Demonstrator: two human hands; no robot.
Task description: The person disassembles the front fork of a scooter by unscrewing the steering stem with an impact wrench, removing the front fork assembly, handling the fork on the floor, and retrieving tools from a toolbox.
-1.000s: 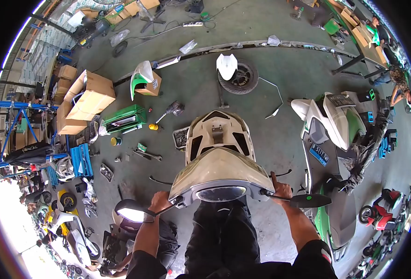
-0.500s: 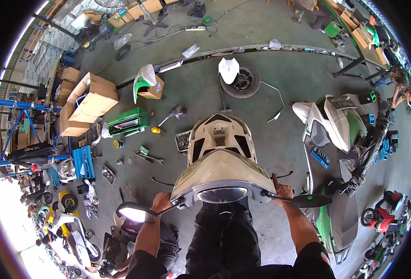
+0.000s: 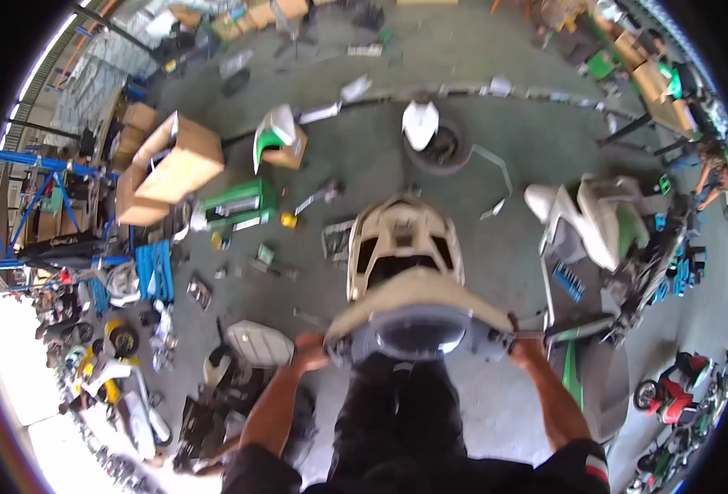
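A beige scooter front (image 3: 417,296) with a dark display panel (image 3: 420,332) stands upright before my legs. My left hand (image 3: 310,351) is closed around the left handlebar grip, beside the left mirror (image 3: 260,344), whose pale face shows. On the other side my right hand (image 3: 529,350) wraps round the right handlebar grip, just below the dark right mirror (image 3: 580,325). Both grips are mostly hidden by my fingers, and the picture is blurred there.
A wheel with a white panel (image 3: 420,125) lies ahead. Cardboard boxes (image 3: 179,158) and a green toolbox (image 3: 236,206) are at the left. A white-green scooter (image 3: 599,218) stands close at the right. A person (image 3: 711,174) is at the far right.
The handlebar and front cover have tipped and shifted right in view, with both hands still on the grips. The left mirror looks turned, and the whole scene has shifted right.
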